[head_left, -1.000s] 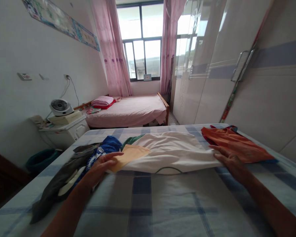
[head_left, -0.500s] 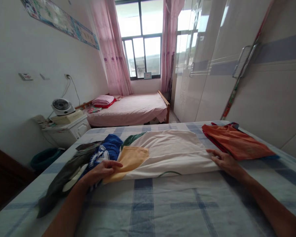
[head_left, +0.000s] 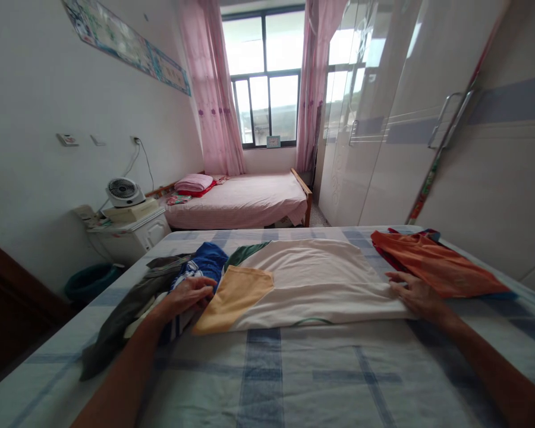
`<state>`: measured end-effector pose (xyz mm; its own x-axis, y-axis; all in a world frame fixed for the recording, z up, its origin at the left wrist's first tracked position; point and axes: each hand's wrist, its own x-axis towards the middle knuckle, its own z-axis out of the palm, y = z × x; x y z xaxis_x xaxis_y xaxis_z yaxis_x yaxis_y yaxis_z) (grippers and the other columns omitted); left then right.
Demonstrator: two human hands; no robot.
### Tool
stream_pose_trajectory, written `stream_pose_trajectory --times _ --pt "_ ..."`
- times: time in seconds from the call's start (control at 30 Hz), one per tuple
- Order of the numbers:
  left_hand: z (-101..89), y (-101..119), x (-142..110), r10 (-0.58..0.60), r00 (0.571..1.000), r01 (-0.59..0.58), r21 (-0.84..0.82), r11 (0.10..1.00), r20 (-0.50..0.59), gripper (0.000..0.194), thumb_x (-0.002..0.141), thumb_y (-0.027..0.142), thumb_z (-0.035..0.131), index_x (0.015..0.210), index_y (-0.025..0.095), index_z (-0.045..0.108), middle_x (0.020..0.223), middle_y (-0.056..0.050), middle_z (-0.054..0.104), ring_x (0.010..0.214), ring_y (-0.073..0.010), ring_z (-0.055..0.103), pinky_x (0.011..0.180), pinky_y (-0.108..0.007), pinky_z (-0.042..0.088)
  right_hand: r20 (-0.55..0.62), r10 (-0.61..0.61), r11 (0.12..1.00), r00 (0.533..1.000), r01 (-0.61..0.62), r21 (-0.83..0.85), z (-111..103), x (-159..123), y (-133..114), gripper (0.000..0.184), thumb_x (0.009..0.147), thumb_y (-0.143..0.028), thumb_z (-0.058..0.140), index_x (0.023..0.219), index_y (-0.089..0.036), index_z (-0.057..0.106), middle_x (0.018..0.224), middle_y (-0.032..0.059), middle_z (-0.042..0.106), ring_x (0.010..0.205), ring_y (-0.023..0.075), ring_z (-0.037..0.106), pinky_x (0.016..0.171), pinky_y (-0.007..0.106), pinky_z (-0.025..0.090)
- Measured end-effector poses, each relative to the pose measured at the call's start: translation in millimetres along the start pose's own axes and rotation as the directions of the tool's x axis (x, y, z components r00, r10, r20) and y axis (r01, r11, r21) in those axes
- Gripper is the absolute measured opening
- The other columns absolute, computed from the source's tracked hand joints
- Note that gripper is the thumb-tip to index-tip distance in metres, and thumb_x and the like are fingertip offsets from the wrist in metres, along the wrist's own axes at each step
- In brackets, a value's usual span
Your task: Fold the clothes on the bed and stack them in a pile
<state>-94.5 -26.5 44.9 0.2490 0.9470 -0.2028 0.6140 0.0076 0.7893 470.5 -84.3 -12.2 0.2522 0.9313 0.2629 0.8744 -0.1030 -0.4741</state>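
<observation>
A white T-shirt (head_left: 312,276) with a yellow sleeve (head_left: 243,291) and a green part at its far left lies folded in front of me on the bed. My left hand (head_left: 191,297) is just left of the yellow sleeve, over the blue garment, its fingers loosely bent and apart with nothing visibly in them. At the shirt's right end, my right hand (head_left: 414,294) rests with fingers spread, touching the white cloth. A blue garment with white print (head_left: 209,258) and a dark grey-green garment (head_left: 120,327) lie crumpled on the left.
Folded orange clothing (head_left: 441,264) lies in a stack at the right. Everything rests on a blue-and-white checked bed sheet (head_left: 263,380). Beyond are a pink bed (head_left: 258,199), a nightstand (head_left: 134,235) with a fan (head_left: 125,190), and a glossy wardrobe (head_left: 383,160).
My left hand has let go of the yellow sleeve and moved slightly left of it. The right hand stays at the shirt's right end. The whole view has shifted slightly.
</observation>
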Motion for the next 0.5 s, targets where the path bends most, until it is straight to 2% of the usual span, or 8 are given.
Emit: stream_pose_trajectory --times 0.1,0.17,0.23,0.33,0.4,0.5 --pt "-3.1 5.1 28.3 0.078 0.980 -0.059 0.107 0.993 -0.186 0.052 0.070 0.046 0.056 0.109 0.011 0.062 0.092 -0.011 0.068 0.076 -0.0220 0.064 0.058 -0.027 0.049 0.011 -0.034 0.999 0.999 0.034 -0.012 -1.6 19.8 -6.3 0.044 0.075 -0.036 0.043 0.105 -0.013 0.064 0.111 0.0137 0.066 0.091 0.0257 0.065 0.083 0.036 0.049" --pt "-2.7 9.3 51.2 0.169 0.953 -0.110 0.232 0.967 -0.251 0.046 0.073 0.039 0.053 0.108 0.012 0.063 0.102 -0.012 0.067 0.084 -0.0226 0.064 0.070 -0.029 0.050 0.012 -0.062 0.997 0.998 0.062 -0.035 -0.3 37.5 -13.8 0.044 0.075 -0.033 0.043 0.109 -0.013 0.063 0.116 0.0146 0.064 0.099 0.0269 0.063 0.088 0.037 0.047" --pt "0.7 13.4 74.4 0.217 0.931 -0.108 0.346 0.932 -0.295 0.041 0.074 0.034 0.053 0.109 0.013 0.063 0.110 -0.012 0.065 0.093 -0.0223 0.063 0.082 -0.030 0.048 0.012 -0.088 0.994 0.996 0.088 -0.067 4.3 57.6 -21.5 0.044 0.074 -0.031 0.045 0.111 -0.014 0.062 0.120 0.0143 0.061 0.111 0.0283 0.056 0.095 0.039 0.043" --pt "9.3 17.5 106.3 0.205 0.918 -0.045 0.424 0.905 -0.339 0.044 0.076 0.032 0.054 0.113 0.010 0.061 0.118 -0.015 0.061 0.105 -0.0238 0.059 0.091 -0.029 0.042 0.011 -0.089 0.992 0.996 0.090 -0.094 17.3 87.3 -30.7 0.045 0.075 -0.031 0.048 0.115 -0.015 0.061 0.122 0.0141 0.060 0.117 0.0286 0.052 0.099 0.040 0.040" --pt "16.0 19.1 124.7 0.190 0.919 -0.026 0.427 0.904 -0.346 0.049 0.075 0.034 0.057 0.117 0.008 0.058 0.118 -0.017 0.061 0.108 -0.0248 0.057 0.091 -0.029 0.042 0.000 -0.076 0.992 0.997 0.075 -0.101 28.9 104.3 -35.1 0.044 0.076 -0.032 0.049 0.115 -0.015 0.061 0.121 0.0152 0.060 0.115 0.0289 0.054 0.097 0.039 0.042" --pt "26.5 23.8 145.7 0.163 0.924 -0.002 0.422 0.907 -0.346 0.054 0.072 0.032 0.061 0.120 0.007 0.056 0.107 -0.015 0.066 0.098 -0.0244 0.062 0.082 -0.027 0.046 -0.049 -0.071 0.991 0.996 0.065 -0.117 47.3 123.1 -40.5 0.041 0.073 -0.032 0.053 0.109 -0.015 0.063 0.113 0.0167 0.064 0.107 0.0303 0.058 0.088 0.040 0.046"
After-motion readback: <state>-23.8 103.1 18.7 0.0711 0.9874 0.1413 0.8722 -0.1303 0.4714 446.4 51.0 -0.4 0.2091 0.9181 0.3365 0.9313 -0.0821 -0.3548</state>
